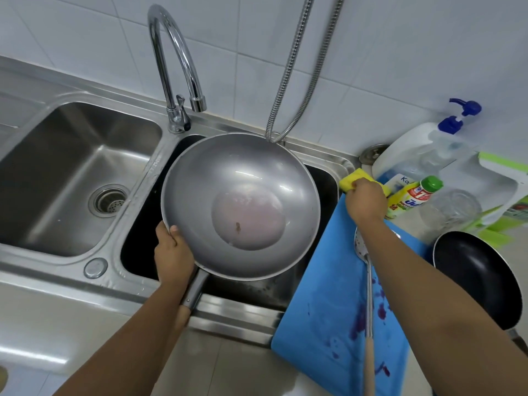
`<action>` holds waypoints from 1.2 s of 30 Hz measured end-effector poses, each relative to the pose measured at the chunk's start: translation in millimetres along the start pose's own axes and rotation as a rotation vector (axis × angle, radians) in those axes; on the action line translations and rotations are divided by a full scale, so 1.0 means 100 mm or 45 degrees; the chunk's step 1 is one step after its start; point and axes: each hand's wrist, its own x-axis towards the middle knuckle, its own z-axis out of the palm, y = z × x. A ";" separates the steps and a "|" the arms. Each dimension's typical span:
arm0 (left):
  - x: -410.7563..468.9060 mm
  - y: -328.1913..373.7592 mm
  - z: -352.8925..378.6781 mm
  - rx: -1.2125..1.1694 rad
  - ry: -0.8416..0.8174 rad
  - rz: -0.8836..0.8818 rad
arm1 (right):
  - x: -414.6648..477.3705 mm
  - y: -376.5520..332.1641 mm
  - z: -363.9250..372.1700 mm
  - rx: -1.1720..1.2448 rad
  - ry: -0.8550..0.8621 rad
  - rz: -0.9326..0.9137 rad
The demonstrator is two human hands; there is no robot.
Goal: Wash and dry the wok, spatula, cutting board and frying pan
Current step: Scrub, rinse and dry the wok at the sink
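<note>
The left hand (173, 252) grips the wok (243, 172) by its near rim, holding it over the right basin of the sink (327, 159), and the right hand (364, 200) curls its fingers onto the yellow sponge (352, 178) at the sink corner. Best to get a firm hold on the sponge, keep the wok steady above the basin and scrub the middle first. The wok is shiny grey metal, with a pale pinkish film and a small brown speck on its bottom.
</note>
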 end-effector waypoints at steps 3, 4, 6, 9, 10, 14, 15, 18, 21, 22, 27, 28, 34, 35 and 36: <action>0.01 -0.01 0.00 0.000 -0.003 0.009 | -0.09 -0.03 0.06 0.019 0.007 -0.045; 0.01 -0.01 -0.01 0.000 -0.006 0.007 | -0.11 -0.04 0.09 -0.016 -0.026 -0.048; 0.02 -0.02 0.00 0.006 -0.010 0.011 | -0.15 -0.05 0.13 -0.104 -0.100 -0.016; 0.02 -0.04 0.00 0.019 -0.009 0.010 | -0.22 -0.07 0.13 -0.135 -0.145 0.084; 0.03 -0.04 0.00 0.020 -0.008 0.008 | -0.25 -0.08 0.11 -0.132 -0.139 0.101; 0.04 -0.03 0.00 0.013 -0.019 0.007 | -0.40 -0.16 -0.04 -0.067 -0.112 0.081; 0.03 -0.02 0.00 0.008 -0.026 0.007 | -0.46 -0.21 -0.08 -0.023 -0.100 0.079; 0.02 -0.01 0.00 -0.019 -0.047 0.008 | -0.83 -0.40 -0.15 0.153 -0.071 0.045; 0.00 -0.01 -0.03 -0.044 -0.067 0.016 | -1.41 -0.68 -0.15 0.405 -0.127 0.038; 0.00 -0.01 -0.04 -0.050 -0.077 0.014 | -1.61 -0.78 -0.15 0.515 -0.178 0.069; 0.02 -0.02 -0.07 -0.103 -0.154 -0.012 | -2.51 -1.20 -0.09 1.018 -0.396 0.348; 0.03 -0.01 -0.09 -0.117 -0.177 -0.023 | -2.62 -1.26 -0.05 1.077 -0.396 0.400; 0.14 0.02 -0.22 -0.245 -0.362 -0.045 | -2.70 -1.42 0.19 1.809 -0.414 0.986; 0.18 0.03 -0.25 -0.282 -0.398 -0.054 | -2.65 -1.42 0.26 1.986 -0.464 1.096; 0.22 0.04 -0.27 -0.326 -0.430 -0.073 | -2.60 -1.45 0.29 2.107 -0.496 1.170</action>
